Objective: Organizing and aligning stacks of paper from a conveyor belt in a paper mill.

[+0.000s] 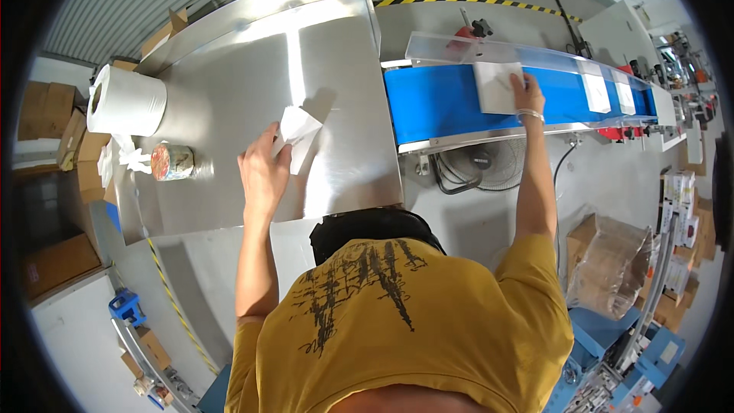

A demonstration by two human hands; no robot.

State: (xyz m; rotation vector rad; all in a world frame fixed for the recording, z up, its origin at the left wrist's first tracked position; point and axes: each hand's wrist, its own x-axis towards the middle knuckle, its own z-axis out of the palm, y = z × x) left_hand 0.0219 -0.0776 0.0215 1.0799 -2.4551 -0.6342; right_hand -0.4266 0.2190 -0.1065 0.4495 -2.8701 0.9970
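Both arms out & spread: R arm (537,183) stretched up the right of the frame, L arm (258,260) bent, rising left of ctr. R hand (529,98), bracelet at the wrist, has fingers on the right edge of a flat white packet (495,92), upper right of ctr; clamped or just touching, can't tell. L hand (264,164) is pinched, thumb & index tog. on a folded white piece (300,124), left of ctr, over the table.

Now the room: pale grey floor (478,222) under it all, shiny metal table (222,99) across upper left-ctr w/ a raised back edge, ribbed grey wall (138,19) top left, blue belt (436,99) running off right, white packet lying on it. Blk/yellow tape (474,1) on the floor up top.

Other stuff, biggest first: mustard T-shirt (413,321) w/ dark print fills btm ctr, blocking the floor behind. Cardboard box w/ clear plastic (612,264) lower right. Clear guard (451,47) along belt's far side. Fan (489,164) below the belt, part-hidden by belt frame & R arm. Big white roll (131,103) on table, far left; small tin (172,162) just below it. Two more white packets (594,90) further right on the belt.
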